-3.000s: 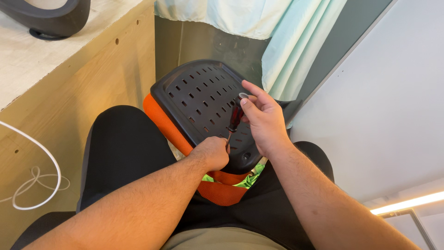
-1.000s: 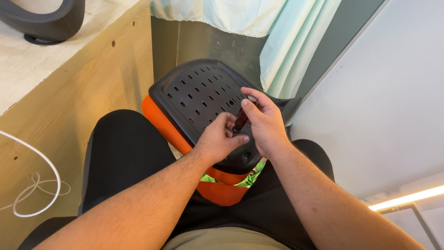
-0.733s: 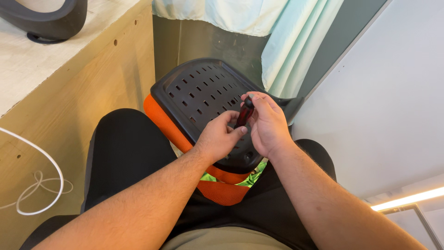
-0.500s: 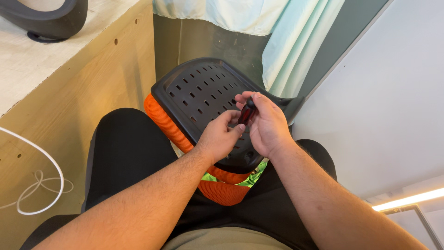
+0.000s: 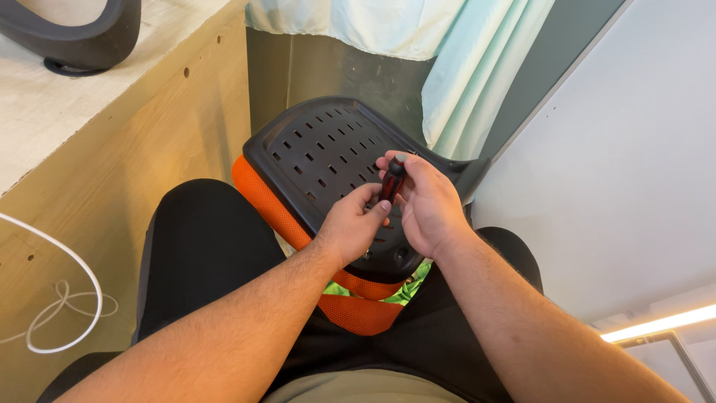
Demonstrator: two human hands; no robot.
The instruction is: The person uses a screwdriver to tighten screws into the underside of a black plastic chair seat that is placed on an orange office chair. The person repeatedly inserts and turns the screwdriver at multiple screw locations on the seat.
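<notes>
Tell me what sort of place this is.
Probably a small workshop or assembly corner, not a home. A raw plywood bench stands at the left, a black slotted chair seat panel lies on the person's lap, and the right hand holds a red and black screwdriver to it.

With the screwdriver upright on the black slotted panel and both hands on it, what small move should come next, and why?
Probably a short twist of the handle. The right hand wraps the red-and-black screwdriver, held upright on the black slotted panel across the lap, while the left hand pinches low on it, steadying it. The tip is hidden, so whether it sits in a screw cannot be told.
</notes>
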